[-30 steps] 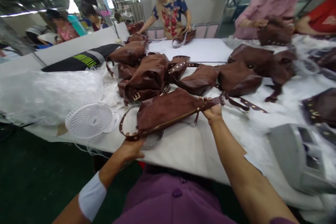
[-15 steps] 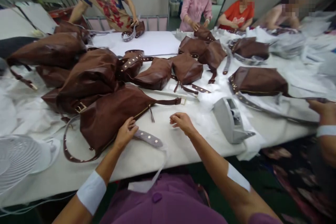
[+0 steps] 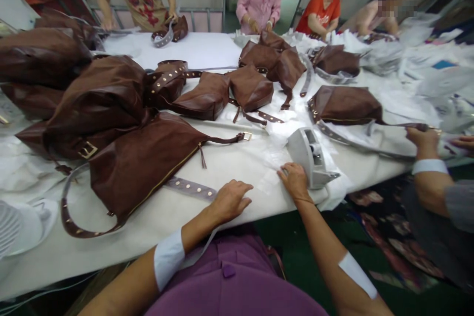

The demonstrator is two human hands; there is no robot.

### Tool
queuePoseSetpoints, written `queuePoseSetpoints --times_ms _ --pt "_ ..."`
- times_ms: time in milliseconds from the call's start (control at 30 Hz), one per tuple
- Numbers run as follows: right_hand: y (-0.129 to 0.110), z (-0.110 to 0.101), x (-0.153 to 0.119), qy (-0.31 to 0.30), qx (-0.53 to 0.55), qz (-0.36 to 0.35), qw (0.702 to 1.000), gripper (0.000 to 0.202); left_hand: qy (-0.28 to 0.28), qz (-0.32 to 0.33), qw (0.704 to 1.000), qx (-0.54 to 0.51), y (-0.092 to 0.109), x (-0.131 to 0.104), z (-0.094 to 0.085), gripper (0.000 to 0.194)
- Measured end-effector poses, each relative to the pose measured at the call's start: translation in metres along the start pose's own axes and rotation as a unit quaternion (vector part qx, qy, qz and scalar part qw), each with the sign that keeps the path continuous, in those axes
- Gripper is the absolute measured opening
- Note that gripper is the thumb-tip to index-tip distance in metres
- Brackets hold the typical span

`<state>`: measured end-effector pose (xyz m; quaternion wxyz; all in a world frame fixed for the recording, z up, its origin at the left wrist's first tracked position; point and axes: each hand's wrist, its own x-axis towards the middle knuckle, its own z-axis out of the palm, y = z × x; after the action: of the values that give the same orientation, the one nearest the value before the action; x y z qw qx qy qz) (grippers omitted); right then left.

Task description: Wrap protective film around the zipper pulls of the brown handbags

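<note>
My left hand (image 3: pixel 231 200) hovers over the near table edge, fingers stretched out and apart, with nothing held. It is beside the end of a studded strap (image 3: pixel 190 188) wrapped in clear film. That strap comes out from under a brown handbag (image 3: pixel 148 163) with a gold zip and a buckled strap end, lying on its side. My right hand (image 3: pixel 295 181) is against the near left side of a grey tape dispenser (image 3: pixel 309 155). Its fingers are curled together at the table; whatever they pinch is too small to make out.
More brown handbags (image 3: pixel 99 94) are piled on the left and across the middle of the white table (image 3: pixel 222 165). A white fan (image 3: pixel 22 227) stands at the left edge. At the right, a co-worker's hand (image 3: pixel 424 140) holds another bag's strap. Several people work along the far side.
My left hand has left the handbag's zip edge and moved right. My right hand has moved right to the tape dispenser. The view has shifted to the right.
</note>
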<state>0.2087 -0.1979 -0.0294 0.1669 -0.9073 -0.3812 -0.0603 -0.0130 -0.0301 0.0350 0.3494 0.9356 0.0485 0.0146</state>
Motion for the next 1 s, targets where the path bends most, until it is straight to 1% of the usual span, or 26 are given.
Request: queuePoseSetpoints --times_ms 67,133,200,267,300,367,400,467,500,533,567,600,633,667,700,733,767,833,867,900,933,967,1000 --pt "0.001 0.001 0.003 -0.015 -0.018 0.011 1.0 0.019 -0.009 0.023 1.0 -0.01 0.007 0.008 0.008 0.037" --pt "0.002 -0.002 0.006 -0.019 -0.03 0.023 0.999 0.022 -0.005 0.028 0.999 -0.044 0.011 0.012 0.012 0.035" --pt "0.002 -0.009 0.011 -0.003 -0.015 0.035 0.999 0.023 0.014 0.001 0.994 -0.11 0.013 0.017 0.013 0.031" --pt "0.0 -0.02 0.019 0.043 0.037 0.058 0.997 0.022 0.048 -0.051 0.976 -0.207 0.014 0.025 0.013 0.027" --pt "-0.002 -0.027 0.025 0.071 0.073 0.078 0.992 0.021 0.067 -0.083 0.958 -0.265 0.014 0.031 0.013 0.025" --pt "-0.008 -0.042 0.034 0.111 0.166 0.137 0.97 0.017 0.105 -0.146 0.905 -0.386 0.016 0.045 0.011 0.025" --pt "-0.013 -0.048 0.037 0.116 0.227 0.167 0.952 0.015 0.127 -0.172 0.875 -0.434 0.017 0.052 0.01 0.025" --pt "-0.027 -0.058 0.038 0.111 0.369 0.209 0.899 0.014 0.171 -0.21 0.816 -0.51 0.021 0.064 0.006 0.026" --pt "-0.036 -0.06 0.036 0.105 0.436 0.214 0.868 0.015 0.172 -0.222 0.788 -0.548 0.022 0.067 0.004 0.029" --pt "-0.045 -0.06 0.032 0.099 0.491 0.211 0.839 0.017 0.161 -0.228 0.76 -0.587 0.024 0.069 0.003 0.033" --pt "-0.056 -0.059 0.027 0.096 0.53 0.205 0.817 0.018 0.142 -0.224 0.735 -0.624 0.026 0.069 0.002 0.038" --pt "-0.066 -0.056 0.021 0.095 0.554 0.202 0.802 0.019 0.129 -0.211 0.715 -0.655 0.027 0.068 0.002 0.041" --pt "-0.077 -0.051 0.014 0.097 0.565 0.202 0.794 0.02 0.133 -0.194 0.701 -0.674 0.028 0.066 0.002 0.042" --pt "-0.088 -0.046 0.006 0.103 0.568 0.207 0.79 0.021 0.157 -0.177 0.695 -0.679 0.028 0.063 0.003 0.041" --pt "-0.098 -0.04 -0.001 0.112 0.568 0.215 0.787 0.021 0.199 -0.165 0.693 -0.673 0.027 0.06 0.003 0.039" --pt "-0.108 -0.034 -0.009 0.118 0.567 0.224 0.784 0.022 0.241 -0.161 0.692 -0.661 0.025 0.057 0.004 0.035" --pt "-0.116 -0.029 -0.015 0.111 0.565 0.228 0.785 0.024 0.273 -0.166 0.689 -0.651 0.022 0.053 0.003 0.031" --pt "-0.13 -0.023 -0.026 0.055 0.553 0.216 0.803 0.026 0.315 -0.191 0.685 -0.629 0.012 0.045 -0.001 0.024" --pt "-0.134 -0.023 -0.029 0.023 0.535 0.201 0.82 0.027 0.33 -0.202 0.692 -0.609 0.005 0.04 -0.005 0.022" --pt "-0.137 -0.024 -0.029 0.004 0.51 0.184 0.84 0.027 0.34 -0.21 0.707 -0.583 -0.001 0.035 -0.01 0.019" --pt "-0.138 -0.026 -0.028 -0.001 0.488 0.169 0.856 0.027 0.341 -0.212 0.731 -0.552 -0.007 0.029 -0.017 0.015" --pt "-0.14 -0.03 -0.024 0.005 0.474 0.158 0.866 0.03 0.327 -0.208 0.759 -0.523 -0.013 0.024 -0.024 0.012" --pt "-0.142 -0.034 -0.018 0.01 0.474 0.15 0.868 0.035 0.299 -0.197 0.79 -0.499 -0.017 0.018 -0.03 0.011"
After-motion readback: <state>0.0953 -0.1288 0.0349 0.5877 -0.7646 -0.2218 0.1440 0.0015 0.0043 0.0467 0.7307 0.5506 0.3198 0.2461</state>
